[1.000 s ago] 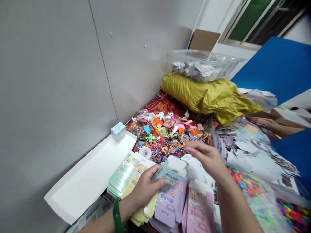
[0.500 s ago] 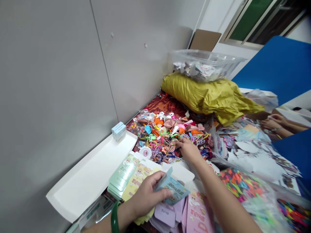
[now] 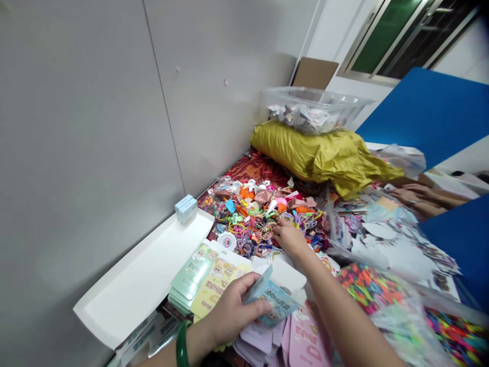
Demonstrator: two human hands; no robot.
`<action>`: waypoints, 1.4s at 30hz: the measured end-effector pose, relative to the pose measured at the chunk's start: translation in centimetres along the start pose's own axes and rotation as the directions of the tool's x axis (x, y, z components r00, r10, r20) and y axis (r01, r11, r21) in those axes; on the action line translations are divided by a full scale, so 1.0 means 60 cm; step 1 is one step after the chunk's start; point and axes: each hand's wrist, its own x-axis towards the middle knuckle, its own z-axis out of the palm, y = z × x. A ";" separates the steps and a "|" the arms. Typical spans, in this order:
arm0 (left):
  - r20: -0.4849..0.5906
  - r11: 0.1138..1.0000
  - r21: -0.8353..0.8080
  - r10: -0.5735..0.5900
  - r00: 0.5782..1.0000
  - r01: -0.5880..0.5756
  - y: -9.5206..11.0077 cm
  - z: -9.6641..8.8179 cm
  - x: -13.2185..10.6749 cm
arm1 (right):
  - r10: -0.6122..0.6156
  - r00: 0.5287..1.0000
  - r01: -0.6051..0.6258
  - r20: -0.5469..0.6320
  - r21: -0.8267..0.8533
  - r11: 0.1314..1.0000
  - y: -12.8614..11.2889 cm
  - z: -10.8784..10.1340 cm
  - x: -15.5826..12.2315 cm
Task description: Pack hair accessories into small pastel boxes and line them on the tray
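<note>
My left hand, with a green bangle on its wrist, grips a small light-blue printed carton over stacks of flat cartons: green, yellow and pink. My right hand reaches forward into a heap of coloured hair ties, clips and bows. Its fingertips are pinched down among the elastic bands; what they hold cannot be made out.
A long white cardboard tray lies along the grey wall, with a small blue box at its far end. Behind the heap sits a yellow sack with a clear plastic tub on top. Another person's hands work at the right.
My right hand moved from above the blue carton forward into the heap of hair ties. My left hand drew the blue carton slightly nearer and tilted it.
</note>
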 end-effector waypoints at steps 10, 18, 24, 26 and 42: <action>-0.066 0.990 0.133 0.063 0.996 -0.054 -0.002 -0.017 0.000 | 0.049 0.998 -0.034 -0.037 0.342 0.939 -0.010 -0.097 -0.042; 0.004 0.970 0.229 0.076 0.997 -0.075 0.021 -0.035 0.025 | -0.313 0.897 0.054 0.313 0.625 0.779 -0.093 -0.260 -0.187; 0.259 0.973 0.232 -0.074 0.963 0.013 0.034 -0.024 0.027 | -0.340 0.847 0.137 0.409 0.449 0.883 -0.118 -0.269 -0.216; 0.276 0.967 0.256 -0.079 0.958 0.006 0.035 -0.021 0.025 | -0.312 0.858 0.152 0.408 0.379 0.913 -0.118 -0.274 -0.223; 0.260 0.950 0.306 -0.019 0.966 -0.064 0.037 0.023 0.028 | -0.101 0.965 0.104 0.242 0.000 0.995 -0.147 -0.262 -0.258</action>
